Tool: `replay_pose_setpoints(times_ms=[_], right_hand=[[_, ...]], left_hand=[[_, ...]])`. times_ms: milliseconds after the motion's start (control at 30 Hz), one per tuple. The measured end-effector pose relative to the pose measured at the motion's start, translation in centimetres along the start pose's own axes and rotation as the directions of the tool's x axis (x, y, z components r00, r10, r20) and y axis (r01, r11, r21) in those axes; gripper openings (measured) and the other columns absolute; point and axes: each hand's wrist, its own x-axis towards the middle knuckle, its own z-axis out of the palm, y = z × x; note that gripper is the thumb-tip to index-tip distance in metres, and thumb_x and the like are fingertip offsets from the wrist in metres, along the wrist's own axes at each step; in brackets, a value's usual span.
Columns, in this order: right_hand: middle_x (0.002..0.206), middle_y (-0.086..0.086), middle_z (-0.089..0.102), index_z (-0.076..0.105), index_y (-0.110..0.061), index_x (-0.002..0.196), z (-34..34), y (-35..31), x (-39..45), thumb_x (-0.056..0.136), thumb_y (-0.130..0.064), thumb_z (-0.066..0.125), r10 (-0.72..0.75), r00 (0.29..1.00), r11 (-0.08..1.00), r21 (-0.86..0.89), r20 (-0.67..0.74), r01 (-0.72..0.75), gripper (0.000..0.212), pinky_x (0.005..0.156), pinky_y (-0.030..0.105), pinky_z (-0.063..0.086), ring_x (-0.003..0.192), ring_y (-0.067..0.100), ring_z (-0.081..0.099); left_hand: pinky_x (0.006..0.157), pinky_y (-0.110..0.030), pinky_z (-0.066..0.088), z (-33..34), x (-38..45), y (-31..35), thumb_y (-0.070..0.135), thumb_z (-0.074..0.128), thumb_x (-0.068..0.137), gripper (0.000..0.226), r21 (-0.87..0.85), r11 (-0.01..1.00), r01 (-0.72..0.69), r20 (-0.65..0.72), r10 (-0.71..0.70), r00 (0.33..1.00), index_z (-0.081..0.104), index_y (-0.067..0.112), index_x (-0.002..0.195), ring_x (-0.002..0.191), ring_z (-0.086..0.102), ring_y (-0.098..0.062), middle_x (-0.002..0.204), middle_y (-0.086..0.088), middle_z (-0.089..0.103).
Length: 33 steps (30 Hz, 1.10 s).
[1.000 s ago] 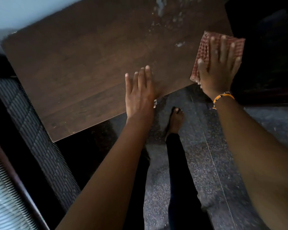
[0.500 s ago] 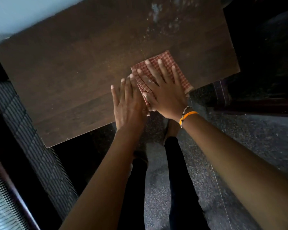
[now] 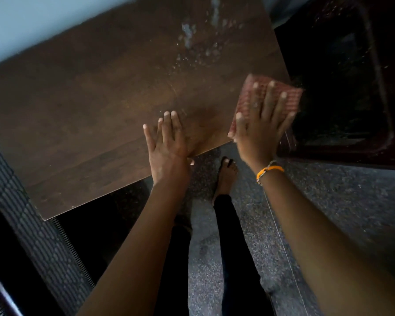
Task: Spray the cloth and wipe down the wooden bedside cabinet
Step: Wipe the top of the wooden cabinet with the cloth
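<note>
The wooden bedside cabinet top (image 3: 96, 106) fills the upper left, dark brown, with wet spray droplets (image 3: 192, 44) near its far right. A folded red checked cloth (image 3: 290, 99) lies at the cabinet's right front corner, partly over the edge. My right hand (image 3: 260, 126) presses flat on the cloth with fingers spread; an orange band circles that wrist. My left hand (image 3: 167, 142) rests flat on the cabinet's front edge, fingers together, holding nothing. No spray bottle is in view.
A dark framed piece of furniture (image 3: 351, 87) stands right of the cabinet. A dark woven mat or mattress edge (image 3: 32, 236) runs along the left. My legs and bare foot (image 3: 226, 176) stand on speckled grey floor (image 3: 328, 213). A pale wall (image 3: 32, 23) is behind.
My right hand has swept the cloth from the middle front of the cabinet back to the right front corner. My left hand has stayed flat on the front edge.
</note>
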Motion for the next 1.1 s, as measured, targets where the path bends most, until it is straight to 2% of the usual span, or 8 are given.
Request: replay_pose_setpoints(times_ms=[67, 200, 367, 500, 667, 833, 1000, 1100], right_hand=[[0.158, 0.007, 0.008, 0.012, -0.028, 0.148, 0.5, -2.2, -1.3, 0.093, -0.039, 0.030, -0.179, 0.981, 0.984, -0.007, 0.072, 0.180, 0.059, 0.113, 0.057, -0.002, 0.145, 0.035, 0.003], [0.159, 0.001, 0.006, 0.011, -0.033, 0.148, 0.5, -6.6, 0.4, 0.091, -0.038, 0.024, -0.503, 0.848, 0.859, -0.010, 0.165, 0.511, 0.059, 0.114, 0.057, 0.002, 0.146, 0.032, 0.001], [0.159, -0.004, 0.007, 0.013, -0.035, 0.147, 0.2, -10.4, 6.5, 0.096, -0.037, 0.035, -0.695, 0.697, 0.706, -0.019, 0.178, 0.708, 0.056, 0.116, 0.052, 0.000, 0.147, 0.026, 0.002], [0.158, -0.004, 0.014, 0.019, -0.036, 0.146, -0.4, -8.1, 9.4, 0.093, -0.035, 0.036, -0.621, 0.778, 0.777, -0.052, 0.093, 0.627, 0.055, 0.115, 0.052, 0.005, 0.146, 0.025, 0.009], [0.159, 0.003, 0.010, 0.013, -0.031, 0.148, -2.4, -0.6, 12.4, 0.096, -0.035, 0.031, -0.339, 0.941, 0.940, -0.048, 0.009, 0.339, 0.055, 0.116, 0.055, 0.003, 0.146, 0.032, 0.005], [0.159, 0.008, 0.004, 0.009, -0.026, 0.149, -2.1, 0.3, 8.7, 0.095, -0.034, 0.034, -0.139, 0.990, 0.990, -0.030, -0.010, 0.138, 0.060, 0.116, 0.052, 0.006, 0.145, 0.037, 0.003], [0.158, 0.008, 0.011, 0.015, -0.025, 0.149, -0.4, -4.8, 5.7, 0.093, -0.035, 0.033, -0.352, 0.934, 0.934, -0.054, 0.057, 0.355, 0.059, 0.115, 0.053, 0.005, 0.144, 0.038, 0.006], [0.158, 0.007, 0.010, 0.017, -0.025, 0.148, 0.0, -9.2, 6.4, 0.091, -0.035, 0.028, -0.540, 0.833, 0.838, -0.011, 0.121, 0.545, 0.059, 0.115, 0.050, -0.001, 0.145, 0.037, 0.003]], left_hand=[[0.109, -0.049, -0.008, 0.2, 0.1, -0.1, 0.036, 0.077, 0.069, 0.109, -0.018, 1.000, -0.006, -0.023, 0.006, 1.000, 0.011, -0.001, 0.146, 0.141, 0.023, -0.031, 0.151, -0.020, 0.025], [0.107, -0.054, 0.003, 0.5, 0.4, -0.4, 0.036, 0.084, 0.057, 0.112, -0.073, 0.997, 0.025, -0.080, -0.031, 0.996, 0.024, -0.008, 0.141, 0.134, 0.037, -0.034, 0.143, -0.023, 0.039], [0.109, -0.049, -0.009, 0.0, 0.4, -0.9, 0.034, 0.077, 0.066, 0.111, -0.131, 0.986, 0.101, -0.022, -0.105, 0.994, 0.009, -0.004, 0.146, 0.144, 0.012, -0.032, 0.154, -0.020, 0.015], [0.107, -0.048, -0.017, -0.9, 1.2, -0.5, 0.042, 0.074, 0.069, 0.120, -0.068, 0.995, 0.079, 0.035, -0.077, 0.996, -0.007, 0.000, 0.146, 0.145, -0.001, -0.029, 0.156, -0.018, -0.002], [0.108, -0.053, -0.014, -1.4, 2.0, -0.1, 0.049, 0.071, 0.069, 0.125, -0.018, 0.995, 0.094, 0.076, -0.092, 0.993, -0.018, 0.005, 0.145, 0.145, 0.002, -0.028, 0.155, -0.019, -0.006], [0.106, -0.054, -0.013, -1.5, 1.9, 0.0, 0.050, 0.070, 0.070, 0.124, 0.005, 0.995, 0.095, 0.080, -0.095, 0.992, -0.018, 0.005, 0.145, 0.145, 0.004, -0.030, 0.155, -0.022, -0.006], [0.106, -0.053, -0.014, -1.5, 2.0, -0.2, 0.048, 0.072, 0.068, 0.123, -0.020, 0.996, 0.082, 0.094, -0.080, 0.992, -0.010, 0.001, 0.146, 0.145, 0.005, -0.031, 0.155, -0.022, -0.003], [0.109, -0.053, 0.004, -1.1, 2.0, -0.3, 0.041, 0.086, 0.050, 0.123, -0.002, 0.994, 0.108, 0.052, -0.108, 0.993, 0.022, -0.005, 0.143, 0.138, 0.030, -0.035, 0.149, -0.026, 0.026]])
